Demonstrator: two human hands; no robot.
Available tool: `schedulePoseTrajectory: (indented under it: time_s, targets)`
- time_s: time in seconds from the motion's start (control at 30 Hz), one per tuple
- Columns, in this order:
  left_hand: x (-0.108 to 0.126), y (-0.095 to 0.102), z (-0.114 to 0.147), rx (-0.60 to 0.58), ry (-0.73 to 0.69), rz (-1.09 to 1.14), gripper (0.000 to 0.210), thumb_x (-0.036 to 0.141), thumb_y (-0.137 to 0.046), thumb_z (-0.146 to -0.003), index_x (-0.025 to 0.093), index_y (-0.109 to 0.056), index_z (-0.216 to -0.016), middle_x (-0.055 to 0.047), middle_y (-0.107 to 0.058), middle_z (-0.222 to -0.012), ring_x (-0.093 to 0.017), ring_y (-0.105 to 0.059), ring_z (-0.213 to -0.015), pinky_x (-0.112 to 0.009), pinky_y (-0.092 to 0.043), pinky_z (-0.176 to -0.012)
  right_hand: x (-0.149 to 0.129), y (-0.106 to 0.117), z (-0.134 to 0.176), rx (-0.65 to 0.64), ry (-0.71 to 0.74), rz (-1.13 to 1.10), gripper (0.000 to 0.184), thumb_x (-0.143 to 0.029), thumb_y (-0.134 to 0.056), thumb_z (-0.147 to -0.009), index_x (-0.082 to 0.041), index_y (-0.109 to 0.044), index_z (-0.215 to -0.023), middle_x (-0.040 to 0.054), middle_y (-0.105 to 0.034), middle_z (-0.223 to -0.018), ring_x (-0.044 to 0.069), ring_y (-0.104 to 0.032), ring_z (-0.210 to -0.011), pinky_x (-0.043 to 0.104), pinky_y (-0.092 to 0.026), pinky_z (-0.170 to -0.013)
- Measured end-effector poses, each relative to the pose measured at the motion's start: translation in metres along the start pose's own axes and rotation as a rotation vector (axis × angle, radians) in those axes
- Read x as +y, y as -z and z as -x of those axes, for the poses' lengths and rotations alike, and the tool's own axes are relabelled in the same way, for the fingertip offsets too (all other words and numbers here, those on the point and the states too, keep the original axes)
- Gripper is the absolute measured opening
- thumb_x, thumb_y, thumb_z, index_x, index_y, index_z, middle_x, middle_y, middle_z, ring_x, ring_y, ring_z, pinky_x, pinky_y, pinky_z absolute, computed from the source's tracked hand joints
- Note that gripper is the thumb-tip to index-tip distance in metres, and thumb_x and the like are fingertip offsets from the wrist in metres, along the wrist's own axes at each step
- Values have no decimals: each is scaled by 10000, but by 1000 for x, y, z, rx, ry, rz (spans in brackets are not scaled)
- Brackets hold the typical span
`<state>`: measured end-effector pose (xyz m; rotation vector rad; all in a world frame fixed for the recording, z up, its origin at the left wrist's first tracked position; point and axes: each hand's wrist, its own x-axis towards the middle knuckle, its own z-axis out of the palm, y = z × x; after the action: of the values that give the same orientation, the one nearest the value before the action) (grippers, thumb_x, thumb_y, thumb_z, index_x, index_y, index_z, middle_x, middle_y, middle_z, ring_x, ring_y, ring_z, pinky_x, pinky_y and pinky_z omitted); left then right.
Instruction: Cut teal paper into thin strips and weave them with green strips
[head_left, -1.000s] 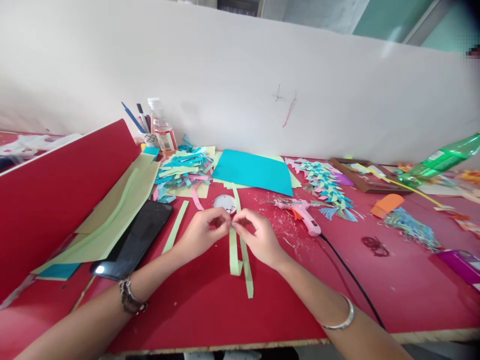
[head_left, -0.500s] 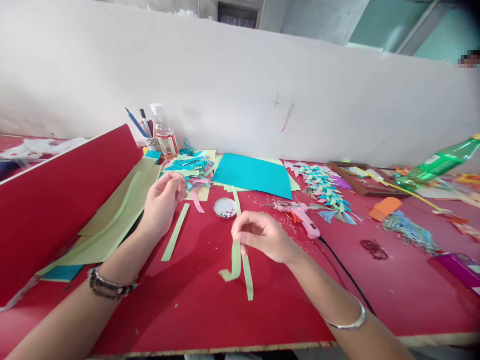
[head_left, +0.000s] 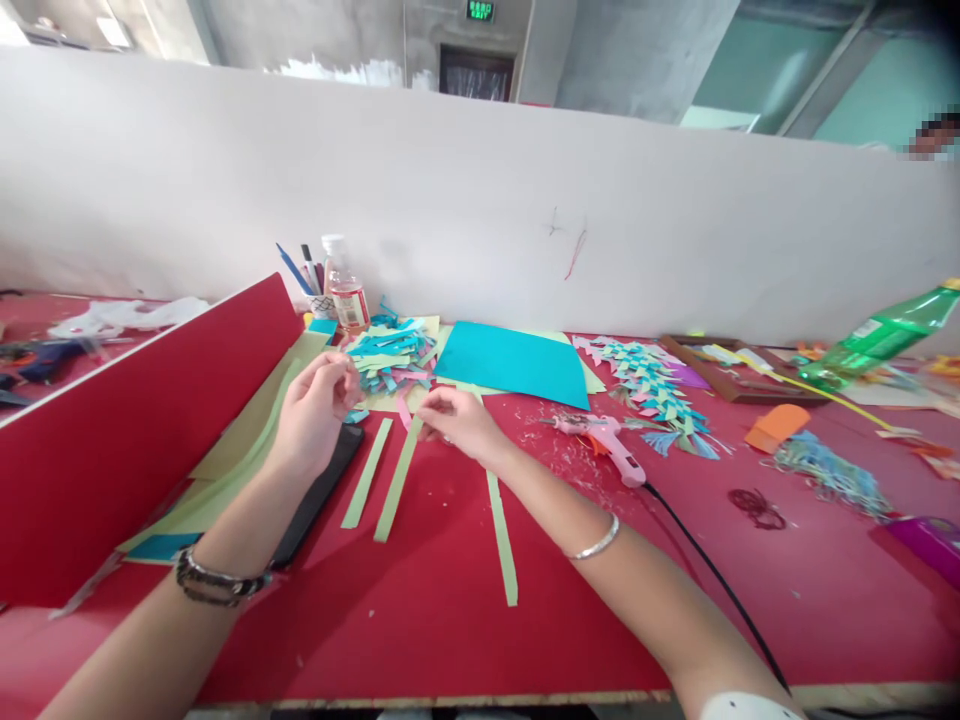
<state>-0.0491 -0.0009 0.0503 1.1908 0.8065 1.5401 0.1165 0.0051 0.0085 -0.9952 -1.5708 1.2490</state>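
My right hand (head_left: 459, 422) pinches the upper end of a pale green paper strip (head_left: 396, 485), whose length slants down toward me. To its left, a second green paper strip (head_left: 367, 473) lies on the red table (head_left: 442, 630). Another green strip (head_left: 502, 540) is on the table under my right wrist, its upper part hidden by the hand. My left hand (head_left: 319, 400) is raised with thumb and fingers closed together; anything between the fingertips is too small to make out. Behind it is a heap of cut blue, green and pink paper strips (head_left: 394, 350).
A blue sheet (head_left: 514, 365) lies at the back. To the right are a pink glue gun (head_left: 604, 440) with a black cord, a woven paper piece (head_left: 645, 375) and a tilted green bottle (head_left: 874, 335). A red panel (head_left: 150, 440) stands left, beside a black flat object (head_left: 319, 500).
My right hand has moved left and away from me with the green strip, which now lies beside the left strip. My left hand stays closed. The view has tipped upward slightly.
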Motion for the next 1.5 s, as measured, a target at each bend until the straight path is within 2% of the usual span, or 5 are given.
schedulePoseTrajectory:
  time_s: [0.13,0.33,0.5,0.73,1.5]
  targets:
    - [11,11,2,54,-10,-12,69,114,-445,-701,160,-451,-649,65,-378,-509,-40,-325,-435,-179,-324,-484,-25,0,16,257,405,303,121,-310,-404,-821,-207,-466,-804,15,-533,-787,105,-544,-705,240,-448,-663]
    - [14,29,-5,105,-117,-285,97,138,-443,-689,156,-445,-594,58,-398,-512,-44,-355,-451,-174,-305,-478,-6,-26,37,-269,730,1042,263,-216,-302,-877,-164,-540,-780,43,-560,-770,111,-529,-713,214,-383,-588]
    - [18,44,-8,-1,-106,-851,117,216,-463,-708,160,-463,-605,54,-426,-514,-63,-402,-501,-171,-307,-503,8,-23,44,-470,665,1019,288,-371,-359,-853,-165,-545,-932,39,-576,-852,109,-535,-736,189,-366,-548]
    - [-2,45,-23,-233,-88,-1320,218,344,-422,-748,162,-529,-695,39,-492,-535,-84,-438,-497,-179,-323,-499,-1,18,58,-245,420,998,207,-231,-374,-847,-172,-572,-847,28,-590,-812,109,-536,-721,206,-378,-612]
    - [-41,1,-33,-148,-237,-1629,277,320,-366,-795,252,-520,-1015,-27,-550,-1052,-181,-560,-756,-242,-389,-540,31,50,69,-101,38,860,505,-117,-473,-736,-168,-360,-1225,117,-466,-1105,187,-474,-1003,307,-391,-827]
